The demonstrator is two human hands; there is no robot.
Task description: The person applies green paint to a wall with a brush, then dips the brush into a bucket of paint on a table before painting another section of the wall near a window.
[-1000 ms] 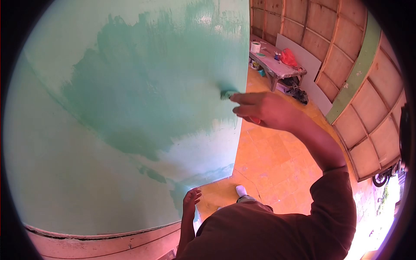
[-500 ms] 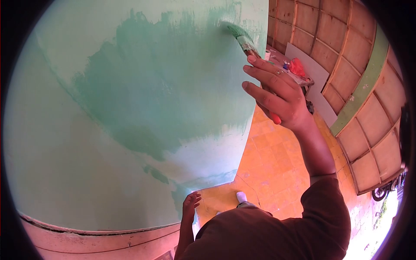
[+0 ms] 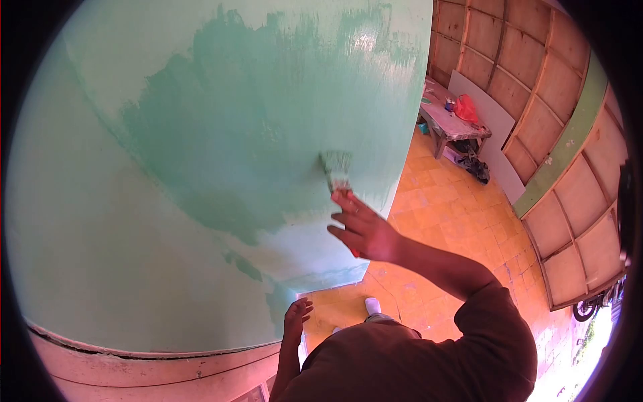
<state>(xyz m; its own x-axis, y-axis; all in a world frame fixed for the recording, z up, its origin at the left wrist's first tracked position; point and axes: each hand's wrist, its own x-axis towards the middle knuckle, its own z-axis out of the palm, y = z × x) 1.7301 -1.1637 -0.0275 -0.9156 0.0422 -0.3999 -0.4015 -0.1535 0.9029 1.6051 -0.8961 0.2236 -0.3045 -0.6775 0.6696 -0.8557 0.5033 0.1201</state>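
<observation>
A wall (image 3: 201,154) fills the left and middle of the view, with a darker green painted patch over paler green. My right hand (image 3: 365,231) is closed around the handle of a paintbrush (image 3: 337,171), whose green-coated bristles lie against the wall in the lower right part of the dark patch. The red end of the handle shows below my fingers. My left hand (image 3: 295,317) hangs low near the wall's bottom corner, its fingers slightly bent and apart, holding nothing.
A low table (image 3: 445,120) with a red plastic bag (image 3: 466,109) stands at the right beyond the wall's edge, dark bags (image 3: 475,167) beneath it. Orange floor tiles (image 3: 435,208) stretch below. A framed panel wall (image 3: 569,194) and a motorcycle wheel (image 3: 585,309) are at the far right.
My right hand and the brush have moved down and left, from near the wall's upper right edge to lower on it. The low table now shows more fully. My left hand has barely moved.
</observation>
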